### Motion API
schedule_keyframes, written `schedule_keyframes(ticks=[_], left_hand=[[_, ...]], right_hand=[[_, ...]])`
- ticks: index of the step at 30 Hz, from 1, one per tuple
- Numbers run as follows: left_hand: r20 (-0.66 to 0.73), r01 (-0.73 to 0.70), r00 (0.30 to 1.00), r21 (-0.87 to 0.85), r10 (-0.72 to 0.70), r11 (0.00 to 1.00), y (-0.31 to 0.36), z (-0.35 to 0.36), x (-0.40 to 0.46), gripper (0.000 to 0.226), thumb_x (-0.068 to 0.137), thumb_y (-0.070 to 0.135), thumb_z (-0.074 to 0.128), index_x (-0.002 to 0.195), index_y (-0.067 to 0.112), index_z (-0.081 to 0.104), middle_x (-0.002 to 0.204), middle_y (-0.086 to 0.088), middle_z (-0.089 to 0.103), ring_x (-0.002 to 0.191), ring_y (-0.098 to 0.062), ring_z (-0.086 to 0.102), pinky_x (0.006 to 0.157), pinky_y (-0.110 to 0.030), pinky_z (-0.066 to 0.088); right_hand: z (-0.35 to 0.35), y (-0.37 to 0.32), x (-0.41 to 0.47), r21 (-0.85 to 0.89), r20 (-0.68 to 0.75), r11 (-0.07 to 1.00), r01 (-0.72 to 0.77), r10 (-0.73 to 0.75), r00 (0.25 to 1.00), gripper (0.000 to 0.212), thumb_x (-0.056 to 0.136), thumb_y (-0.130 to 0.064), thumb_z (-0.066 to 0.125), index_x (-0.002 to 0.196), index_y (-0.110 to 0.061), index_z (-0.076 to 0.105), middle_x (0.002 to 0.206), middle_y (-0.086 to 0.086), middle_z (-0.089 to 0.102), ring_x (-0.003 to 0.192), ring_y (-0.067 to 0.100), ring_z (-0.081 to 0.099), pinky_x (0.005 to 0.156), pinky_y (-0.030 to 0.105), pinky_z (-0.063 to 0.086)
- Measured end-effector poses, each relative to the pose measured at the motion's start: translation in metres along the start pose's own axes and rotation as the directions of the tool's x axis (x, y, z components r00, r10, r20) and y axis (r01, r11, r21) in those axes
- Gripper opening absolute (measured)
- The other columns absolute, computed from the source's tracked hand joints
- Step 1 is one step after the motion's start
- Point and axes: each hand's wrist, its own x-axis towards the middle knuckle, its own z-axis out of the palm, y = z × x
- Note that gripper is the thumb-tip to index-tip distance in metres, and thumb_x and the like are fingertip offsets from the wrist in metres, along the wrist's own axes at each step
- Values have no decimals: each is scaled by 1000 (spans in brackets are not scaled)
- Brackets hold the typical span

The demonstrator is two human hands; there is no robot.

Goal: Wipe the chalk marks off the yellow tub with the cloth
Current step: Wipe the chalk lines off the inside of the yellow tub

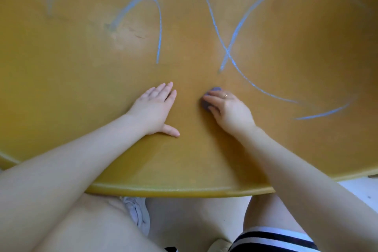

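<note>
The yellow tub (pixel 81 71) fills most of the head view, its rounded rim running along the bottom near my body. Pale blue chalk marks cross its surface: an arch (pixel 159 26) at centre left, crossing curves (pixel 227 52) at centre right, and a streak (pixel 323 115) at the far right. My left hand (pixel 155 108) lies flat on the tub with fingers spread and holds nothing. My right hand (pixel 227 108) presses a small purple cloth (pixel 206 105) against the tub, just below the crossing curves. Most of the cloth is hidden under my fingers.
A faint smudged chalk mark (pixel 53 0) sits at the upper left. Below the rim are my bare legs, a grey-white shoe (pixel 137 213), striped shorts (pixel 274 239) and pale floor (pixel 360 192) at the lower right.
</note>
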Motion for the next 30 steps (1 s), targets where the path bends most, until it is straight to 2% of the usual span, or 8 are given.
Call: schedule_keyframes(ticks=[3,6,10,13,15,19,24,30], left_hand=[[21,38,999,-44,-37,998,-1,1,3,121,66,72,59,149,10,-4,156,-10,-16,145,-21,-8,116,-33,-1],[42,37,999,-62,-34,997,-1,0,8,125,64,71,62,149,11,-6,156,-8,-17,145,-19,-9,116,-33,-1],[60,3,998,-61,1,998,-8,-5,12,123,63,73,61,150,11,0,157,-8,-9,145,-20,-3,116,-31,2],[-4,-14,1000,-27,13,1000,-11,-19,25,115,66,70,62,149,11,9,156,-6,9,143,-23,10,115,-31,8],[-29,-32,999,18,32,999,-10,-28,36,114,67,69,63,149,9,9,157,-7,3,144,-23,7,116,-31,5],[16,-41,999,64,40,997,-10,-29,55,124,64,67,66,149,7,-1,156,-10,-15,145,-21,-7,116,-31,-2],[75,-56,996,1,56,998,-11,-27,66,130,61,65,70,149,8,-7,155,-8,-19,145,-19,-9,116,-30,-2],[92,-50,994,-16,52,999,-10,-28,70,132,61,62,73,148,5,-9,155,-9,-22,144,-19,-11,116,-29,0]], right_hand=[[-8,31,29,-56,-99,962,-269,263,960,26,89,-10,51,111,-15,64,125,4,58,118,25,46,89,32,40],[4,10,34,-25,-164,939,-343,335,928,24,87,-8,52,107,-10,65,120,9,60,114,28,50,88,32,41],[24,-52,5,40,-161,999,-20,26,987,27,72,-10,54,92,-8,71,98,11,70,91,31,66,77,36,53],[25,-54,-1,96,-46,984,152,-148,988,34,79,-19,42,97,-9,70,102,10,70,93,31,66,80,37,52],[19,-33,12,65,-3,985,157,-157,988,30,82,-16,47,100,-10,69,106,11,68,97,30,64,79,37,52],[0,16,54,-41,-75,991,-128,124,989,29,84,-4,56,110,-11,64,122,6,60,116,26,51,86,37,48],[12,9,70,3,-220,946,-326,318,922,28,82,-2,50,103,-8,66,120,11,61,115,30,50,91,35,41],[37,-31,42,74,-98,995,63,-55,994,37,80,-18,41,100,-8,70,104,12,69,98,33,65,82,42,52]])
